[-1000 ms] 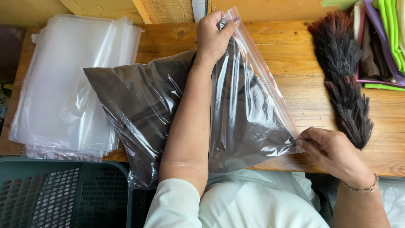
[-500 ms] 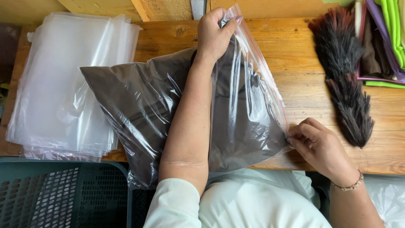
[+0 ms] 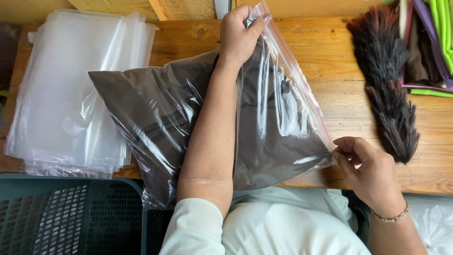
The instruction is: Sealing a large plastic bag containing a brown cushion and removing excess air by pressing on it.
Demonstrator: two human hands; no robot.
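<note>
bright even daylight | soft shadows | glare on plastic bag (image 3: 283,118) | sharp focus

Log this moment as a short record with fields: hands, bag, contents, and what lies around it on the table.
left hand: pinches the far top corner of the clear zip bag
right hand: pinches the bag's near corner at its open edge
bag: lies on the wooden table, left forearm resting across it
contents: dark brown cloth inside the bag
left of bag: stack of clear plastic bags
right of bag: dark feathery duster, apart from the bag
far right: green and purple fabrics
near left: dark perforated crate
</note>
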